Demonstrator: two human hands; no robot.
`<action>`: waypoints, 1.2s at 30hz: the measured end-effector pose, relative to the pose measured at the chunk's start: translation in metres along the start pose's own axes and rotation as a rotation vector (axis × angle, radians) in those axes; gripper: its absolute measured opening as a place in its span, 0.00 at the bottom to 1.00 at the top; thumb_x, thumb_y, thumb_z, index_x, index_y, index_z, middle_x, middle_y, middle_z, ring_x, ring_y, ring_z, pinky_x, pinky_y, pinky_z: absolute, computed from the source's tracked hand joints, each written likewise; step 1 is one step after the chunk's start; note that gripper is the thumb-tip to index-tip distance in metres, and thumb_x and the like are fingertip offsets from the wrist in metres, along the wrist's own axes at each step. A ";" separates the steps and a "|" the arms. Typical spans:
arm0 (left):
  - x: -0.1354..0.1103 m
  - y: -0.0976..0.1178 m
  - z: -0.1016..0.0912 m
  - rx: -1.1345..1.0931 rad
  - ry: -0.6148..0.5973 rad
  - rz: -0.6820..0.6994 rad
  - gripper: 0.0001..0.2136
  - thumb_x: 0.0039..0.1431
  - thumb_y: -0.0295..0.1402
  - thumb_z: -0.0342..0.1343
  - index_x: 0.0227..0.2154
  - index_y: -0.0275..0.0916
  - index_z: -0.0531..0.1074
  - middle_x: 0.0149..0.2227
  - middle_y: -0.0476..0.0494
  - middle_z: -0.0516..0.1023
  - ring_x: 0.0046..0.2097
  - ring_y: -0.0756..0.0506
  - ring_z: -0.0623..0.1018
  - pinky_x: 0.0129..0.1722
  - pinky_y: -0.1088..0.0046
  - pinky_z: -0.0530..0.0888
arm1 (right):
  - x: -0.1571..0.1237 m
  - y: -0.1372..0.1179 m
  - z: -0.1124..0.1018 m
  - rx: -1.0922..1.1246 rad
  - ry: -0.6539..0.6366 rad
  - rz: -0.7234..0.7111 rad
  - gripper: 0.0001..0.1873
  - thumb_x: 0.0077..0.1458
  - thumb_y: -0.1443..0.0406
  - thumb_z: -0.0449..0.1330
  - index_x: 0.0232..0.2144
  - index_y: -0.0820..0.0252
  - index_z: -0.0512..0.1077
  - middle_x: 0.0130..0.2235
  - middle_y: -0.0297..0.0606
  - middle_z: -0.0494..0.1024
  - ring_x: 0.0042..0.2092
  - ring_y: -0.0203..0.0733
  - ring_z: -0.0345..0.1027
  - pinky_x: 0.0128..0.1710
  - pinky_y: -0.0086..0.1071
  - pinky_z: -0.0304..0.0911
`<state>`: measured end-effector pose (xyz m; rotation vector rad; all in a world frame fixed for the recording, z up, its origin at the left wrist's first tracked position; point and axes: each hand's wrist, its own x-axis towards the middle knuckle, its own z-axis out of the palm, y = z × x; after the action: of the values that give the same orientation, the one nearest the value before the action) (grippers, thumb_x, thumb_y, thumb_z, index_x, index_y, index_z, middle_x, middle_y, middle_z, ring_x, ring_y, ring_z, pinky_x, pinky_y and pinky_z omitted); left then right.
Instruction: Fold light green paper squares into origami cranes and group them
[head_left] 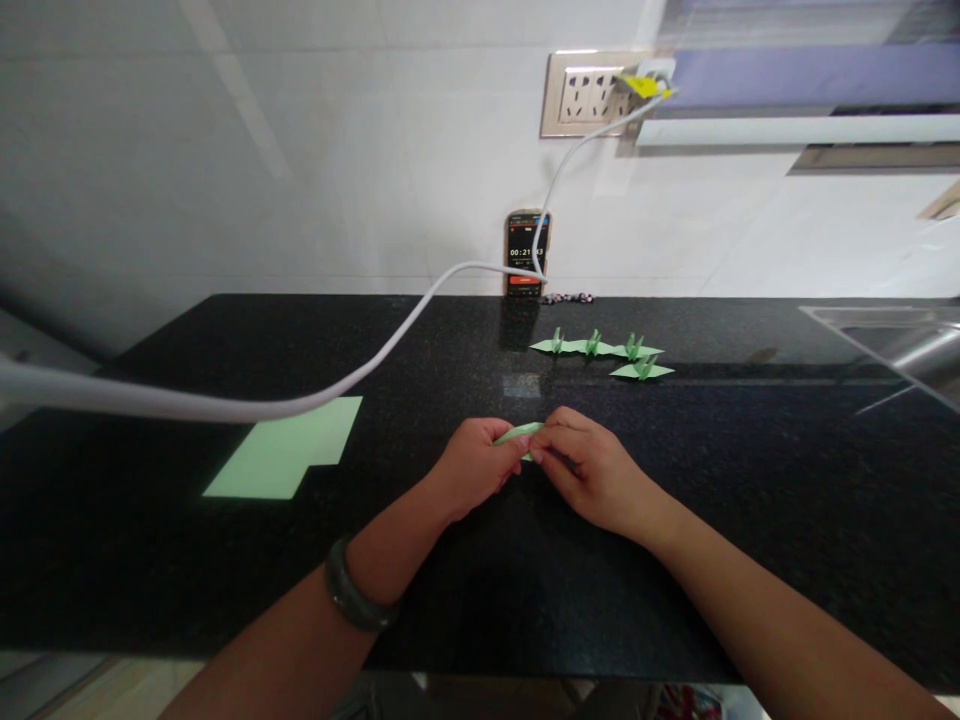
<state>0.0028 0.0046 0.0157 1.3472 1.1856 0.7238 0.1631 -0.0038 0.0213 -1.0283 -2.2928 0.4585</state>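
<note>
While left hand is pinching left end of small, narrow, folded pale-green paper piece, right hand is gripping right end between thumb and fingertips. Piece is sitting directly between hands, over black speckled stone table; whether touching it, cannot tell. Long axis is running roughly left to right; neither hand is clearly sitting nearer. Four pale-green folded-paper cranes are standing beyond right hand; flat pale-green paper sheets are lying left, well apart.
</note>
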 end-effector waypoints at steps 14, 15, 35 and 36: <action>-0.001 0.000 0.001 -0.024 -0.081 -0.023 0.13 0.50 0.39 0.48 0.17 0.35 0.64 0.14 0.53 0.64 0.14 0.56 0.59 0.13 0.81 0.55 | 0.000 0.007 0.003 0.068 -0.026 0.132 0.06 0.50 0.69 0.54 0.25 0.61 0.70 0.26 0.34 0.66 0.29 0.34 0.61 0.29 0.28 0.56; -0.001 0.001 0.001 -0.021 -0.084 -0.022 0.13 0.50 0.39 0.49 0.17 0.35 0.64 0.14 0.53 0.64 0.14 0.56 0.59 0.13 0.81 0.55 | 0.000 0.008 0.004 0.074 -0.024 0.143 0.05 0.50 0.69 0.54 0.25 0.61 0.69 0.26 0.34 0.65 0.29 0.34 0.60 0.28 0.28 0.55; 0.003 -0.007 -0.009 -0.133 -0.124 0.048 0.11 0.48 0.37 0.53 0.21 0.33 0.65 0.18 0.51 0.66 0.18 0.55 0.64 0.18 0.79 0.63 | 0.000 0.017 -0.003 0.208 0.292 0.279 0.11 0.50 0.62 0.56 0.37 0.59 0.68 0.32 0.37 0.67 0.32 0.37 0.61 0.30 0.30 0.58; 0.003 -0.007 -0.009 -0.149 -0.121 0.049 0.11 0.48 0.37 0.53 0.21 0.33 0.65 0.18 0.51 0.66 0.18 0.55 0.65 0.18 0.79 0.64 | 0.000 0.017 -0.002 0.280 0.294 0.323 0.17 0.47 0.62 0.58 0.41 0.59 0.65 0.34 0.38 0.67 0.33 0.37 0.61 0.29 0.30 0.59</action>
<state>-0.0060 0.0092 0.0096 1.2809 0.9874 0.7402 0.1736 0.0077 0.0138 -1.2338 -1.7541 0.6868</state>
